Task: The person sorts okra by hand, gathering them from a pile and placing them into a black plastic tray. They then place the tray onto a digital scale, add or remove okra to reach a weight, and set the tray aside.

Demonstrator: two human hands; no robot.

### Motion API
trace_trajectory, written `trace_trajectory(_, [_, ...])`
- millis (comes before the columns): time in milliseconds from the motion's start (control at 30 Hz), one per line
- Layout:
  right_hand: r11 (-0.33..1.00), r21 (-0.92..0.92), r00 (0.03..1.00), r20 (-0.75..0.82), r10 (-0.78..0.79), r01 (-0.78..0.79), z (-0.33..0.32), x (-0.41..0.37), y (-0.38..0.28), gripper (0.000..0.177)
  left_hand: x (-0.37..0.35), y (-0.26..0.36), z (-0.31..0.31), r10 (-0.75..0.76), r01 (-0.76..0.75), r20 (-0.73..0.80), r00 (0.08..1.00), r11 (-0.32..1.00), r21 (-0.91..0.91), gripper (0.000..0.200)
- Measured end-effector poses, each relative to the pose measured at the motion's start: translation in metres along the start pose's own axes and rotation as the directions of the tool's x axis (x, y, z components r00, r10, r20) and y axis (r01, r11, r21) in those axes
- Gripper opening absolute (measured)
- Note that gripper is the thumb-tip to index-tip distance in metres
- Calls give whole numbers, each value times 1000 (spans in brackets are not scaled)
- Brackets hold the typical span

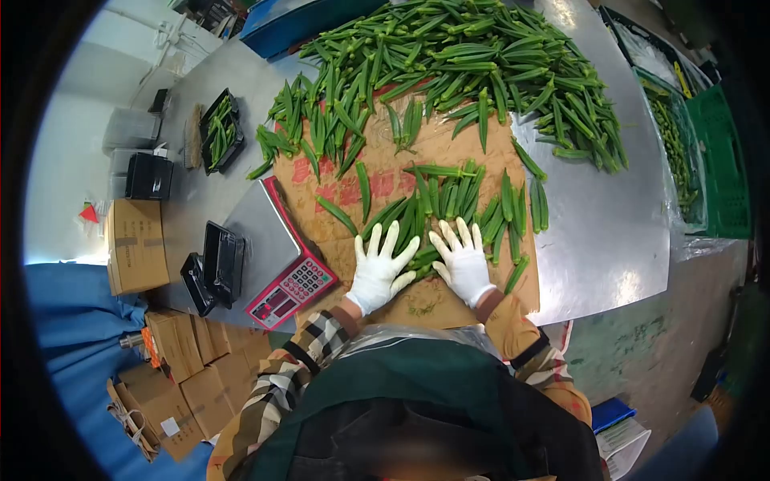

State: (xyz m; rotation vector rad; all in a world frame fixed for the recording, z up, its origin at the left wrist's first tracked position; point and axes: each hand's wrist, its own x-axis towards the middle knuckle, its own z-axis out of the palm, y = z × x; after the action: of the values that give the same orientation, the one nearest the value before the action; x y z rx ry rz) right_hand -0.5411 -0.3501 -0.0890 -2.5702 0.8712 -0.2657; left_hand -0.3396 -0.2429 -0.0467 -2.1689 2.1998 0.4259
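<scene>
Both of my hands wear white gloves and rest at the near side of a cardboard sheet [321, 228]. My left hand [378, 271] lies with fingers spread, its tips touching some okra pods [413, 212]. Beside it, my right hand [464, 263] is stretched out flat, fingers apart, against the near ends of the same small group. Some pods lie between the two thumbs, partly covered. Further loose okra [509, 208] sits just right of my right hand. Behind, a large heap of okra [473, 60] spreads over the sheet and the metal table.
A red digital scale [293, 289] stands at my left, with black trays [223, 260] on it. Another black tray [222, 132] holds okra. At the far right is a green crate [722, 152]; a blue bin [297, 28] sits behind. Cardboard boxes [136, 244] are stacked left.
</scene>
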Motion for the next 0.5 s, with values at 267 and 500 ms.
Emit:
trace_trajectory(267, [989, -71, 991, 14, 134, -133, -7, -54, 4, 77, -68, -5, 21, -61, 64, 19, 998, 975, -214, 72])
trace_trajectory(500, [972, -106, 977, -7, 212, -211, -3, -76, 0, 77, -75, -31, 13, -596, 117, -212, 775, 464, -878, 55])
